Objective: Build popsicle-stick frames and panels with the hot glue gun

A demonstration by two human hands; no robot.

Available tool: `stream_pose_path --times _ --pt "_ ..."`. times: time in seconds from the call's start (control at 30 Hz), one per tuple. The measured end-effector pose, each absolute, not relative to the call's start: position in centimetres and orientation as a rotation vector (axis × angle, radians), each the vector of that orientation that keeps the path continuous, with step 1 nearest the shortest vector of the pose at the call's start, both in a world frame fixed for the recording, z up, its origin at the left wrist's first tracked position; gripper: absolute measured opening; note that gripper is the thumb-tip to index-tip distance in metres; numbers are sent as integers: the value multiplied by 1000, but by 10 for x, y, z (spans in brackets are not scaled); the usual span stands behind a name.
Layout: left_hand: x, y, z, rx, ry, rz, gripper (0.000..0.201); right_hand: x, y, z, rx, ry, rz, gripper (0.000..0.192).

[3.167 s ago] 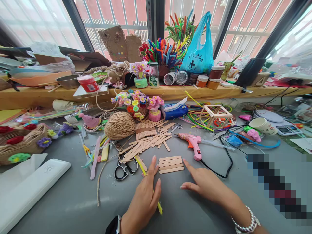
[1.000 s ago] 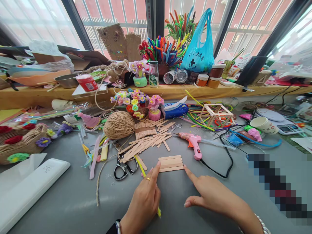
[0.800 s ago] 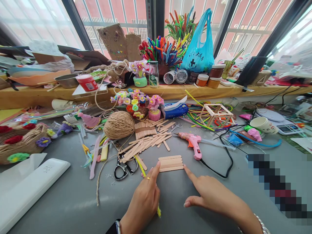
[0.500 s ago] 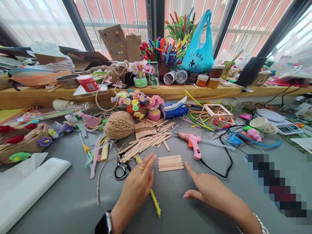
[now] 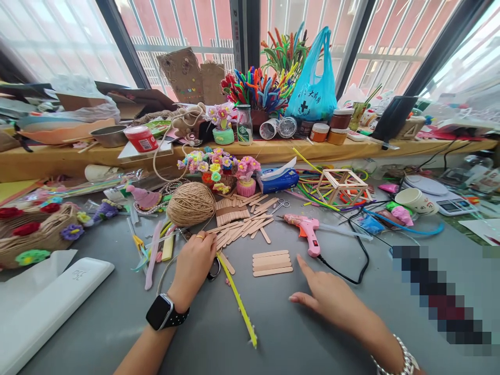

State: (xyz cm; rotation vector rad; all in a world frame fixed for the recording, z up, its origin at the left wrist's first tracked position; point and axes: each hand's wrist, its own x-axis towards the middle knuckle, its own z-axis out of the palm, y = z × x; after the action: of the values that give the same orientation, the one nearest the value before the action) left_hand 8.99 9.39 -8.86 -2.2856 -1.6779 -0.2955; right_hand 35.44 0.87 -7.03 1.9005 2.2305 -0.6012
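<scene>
My left hand, with a ring and a black smartwatch, reaches forward onto the near end of a loose pile of wooden craft sticks. Its fingers curl down over the sticks and cover most of the black scissors; whether it grips a stick is hidden. Four craft sticks lie side by side as a flat row, untouched. My right hand rests on the grey table just right of that row, fingers apart, index finger pointing at it. A yellow pipe cleaner lies between my hands.
A pink glue gun with a black cord lies right of the sticks. A twine ball, a wooden stick cube, pipe-cleaner flowers and a woven basket stand around. A white case lies at the near left.
My left hand left the row's left edge and moved up and left onto the loose stick pile. My right index finger drew slightly back from the row. The view shifted a little.
</scene>
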Motion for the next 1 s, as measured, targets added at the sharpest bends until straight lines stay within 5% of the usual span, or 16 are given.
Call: stream_pose_path --times 0.57,1.0 --pt "109 58 -77 -2599 -1376 -927 17 359 15 -73 2244 2244 -721 54" --pt "136 29 -92 -3127 -1094 -913 12 343 5 -75 1948 2890 -1021 29"
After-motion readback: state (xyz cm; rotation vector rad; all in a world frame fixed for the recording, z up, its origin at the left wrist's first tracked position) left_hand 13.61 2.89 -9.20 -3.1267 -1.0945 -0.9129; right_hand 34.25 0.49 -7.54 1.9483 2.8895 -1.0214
